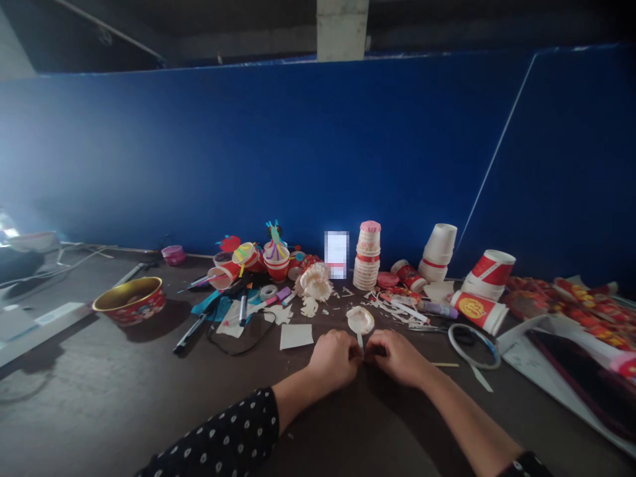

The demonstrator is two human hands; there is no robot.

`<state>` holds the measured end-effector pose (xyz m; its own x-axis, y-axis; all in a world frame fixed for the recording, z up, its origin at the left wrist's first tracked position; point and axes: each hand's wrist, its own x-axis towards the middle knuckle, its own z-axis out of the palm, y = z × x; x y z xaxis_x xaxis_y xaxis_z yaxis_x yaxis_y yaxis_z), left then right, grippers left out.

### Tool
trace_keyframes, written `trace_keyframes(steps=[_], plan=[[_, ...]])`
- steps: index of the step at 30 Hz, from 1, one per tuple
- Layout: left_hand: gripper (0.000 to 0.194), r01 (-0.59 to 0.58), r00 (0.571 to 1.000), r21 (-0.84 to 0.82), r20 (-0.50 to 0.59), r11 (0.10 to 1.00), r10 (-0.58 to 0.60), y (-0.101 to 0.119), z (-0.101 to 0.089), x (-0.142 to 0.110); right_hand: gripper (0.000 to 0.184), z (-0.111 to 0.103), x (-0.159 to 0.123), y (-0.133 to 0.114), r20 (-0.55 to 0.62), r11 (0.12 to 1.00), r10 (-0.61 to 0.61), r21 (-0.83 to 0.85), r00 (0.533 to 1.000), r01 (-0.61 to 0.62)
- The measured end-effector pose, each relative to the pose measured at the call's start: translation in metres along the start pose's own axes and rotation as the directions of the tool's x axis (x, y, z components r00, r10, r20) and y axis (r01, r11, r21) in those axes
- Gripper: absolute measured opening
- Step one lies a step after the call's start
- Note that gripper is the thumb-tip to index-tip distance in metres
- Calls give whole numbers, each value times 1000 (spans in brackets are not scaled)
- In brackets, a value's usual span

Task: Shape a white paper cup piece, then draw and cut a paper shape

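My left hand (334, 360) and my right hand (396, 358) rest on the dark table (124, 391), knuckles up, fingers curled and meeting in the middle. Between them they pinch the thin stem of a small white cut-paper piece (360, 321) whose round top sticks out just beyond the fingertips. A white paper square (296, 336) lies just left of my left hand. A frilled white paper flower (315, 282) sits a little farther back.
Craft clutter lines the back: a stack of paper cups (368, 257), tipped red-and-white cups (484, 275), decorated red cups (276, 260), markers (243, 307), a tape roll (268, 291), scissors (437, 326), paper scraps. A red-gold bowl (130, 300) stands left. A blue partition (298, 152) backs the table.
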<state>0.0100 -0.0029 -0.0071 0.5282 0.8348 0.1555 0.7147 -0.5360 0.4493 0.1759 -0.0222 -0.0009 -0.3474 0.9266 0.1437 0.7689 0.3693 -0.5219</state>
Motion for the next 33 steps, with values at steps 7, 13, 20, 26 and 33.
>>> trace_keyframes(steps=[7, 13, 20, 26, 33], plan=[[18, 67, 998, 13, 7, 998, -67, 3, 2, 3, 18, 1, 1, -5, -2, 998, 58, -12, 998, -58], [19, 73, 997, 54, 9, 996, -73, 6, -1, 1, 16, 5, 3, -5, -9, 990, 130, -60, 992, -130], [19, 121, 991, 53, 49, 991, -123, 8, -3, 3, 20, 6, 2, -8, -20, 980, 175, -93, 984, -176], [17, 123, 992, 27, 30, 992, -123, 7, -1, 3, 19, 5, 7, -8, -11, 970, 223, -93, 975, -223], [12, -83, 996, 11, -19, 996, 84, -1, 2, 0, 18, 5, 9, -6, -6, 975, 211, -72, 978, -211]])
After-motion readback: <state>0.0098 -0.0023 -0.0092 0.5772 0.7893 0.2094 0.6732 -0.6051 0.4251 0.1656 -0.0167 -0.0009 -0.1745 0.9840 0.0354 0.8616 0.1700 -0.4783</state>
